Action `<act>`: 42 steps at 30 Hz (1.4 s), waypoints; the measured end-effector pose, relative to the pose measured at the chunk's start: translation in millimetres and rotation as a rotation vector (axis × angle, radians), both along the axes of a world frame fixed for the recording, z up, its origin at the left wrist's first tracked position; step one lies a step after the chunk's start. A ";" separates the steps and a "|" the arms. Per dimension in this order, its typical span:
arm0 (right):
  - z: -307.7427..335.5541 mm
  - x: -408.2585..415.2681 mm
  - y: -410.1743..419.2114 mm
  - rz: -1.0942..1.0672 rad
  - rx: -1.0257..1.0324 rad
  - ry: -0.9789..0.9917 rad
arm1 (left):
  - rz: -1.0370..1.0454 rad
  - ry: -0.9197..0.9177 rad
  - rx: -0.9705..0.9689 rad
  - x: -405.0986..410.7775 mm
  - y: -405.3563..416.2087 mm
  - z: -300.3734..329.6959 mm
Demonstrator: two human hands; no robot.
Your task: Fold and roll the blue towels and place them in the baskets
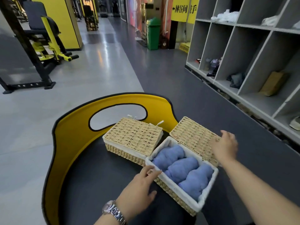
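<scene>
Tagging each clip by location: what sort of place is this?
Most likely a gym. A yellow-and-black exercise machine stands on the left, open storage cubbies holding bottles and bags line the right wall, and a wicker basket of rolled blue towels sits in front.

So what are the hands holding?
Neither clearly grips anything. The left hand touches the open basket rim; the right hand rests on its lid.
</scene>
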State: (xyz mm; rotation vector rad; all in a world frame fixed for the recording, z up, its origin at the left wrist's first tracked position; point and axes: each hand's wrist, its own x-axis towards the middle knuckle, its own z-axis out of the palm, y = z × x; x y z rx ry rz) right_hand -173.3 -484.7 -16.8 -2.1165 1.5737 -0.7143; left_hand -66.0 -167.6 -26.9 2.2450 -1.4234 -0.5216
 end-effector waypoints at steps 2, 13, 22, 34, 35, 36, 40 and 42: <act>-12.9 -18.5 -22.7 -0.162 0.307 -0.124 | -0.002 -0.038 0.013 0.8 1.0 -3.6; 32.7 -38.1 -6.3 0.047 0.247 -0.552 | -0.037 -0.137 0.069 4.9 -1.2 -13.3; 62.8 -83.6 89.7 0.432 -0.007 -0.427 | -0.027 -0.141 0.062 0.3 -1.9 -18.0; 5.1 -101.5 175.5 0.857 -0.166 0.350 | 0.049 -0.083 0.005 -9.8 -3.1 -12.8; 0.2 -102.0 179.8 0.862 -0.136 0.390 | 0.037 -0.085 0.009 -11.0 -3.1 -13.6; -2.6 -101.7 182.6 0.853 -0.123 0.413 | 0.036 -0.083 0.012 -12.3 -3.3 -14.3; -3.9 -99.7 184.8 0.816 -0.121 0.377 | 0.075 -0.087 0.023 -16.3 -5.7 -17.0; -4.1 -100.2 184.0 0.815 -0.110 0.365 | 0.098 -0.065 0.031 -17.5 -5.7 -15.7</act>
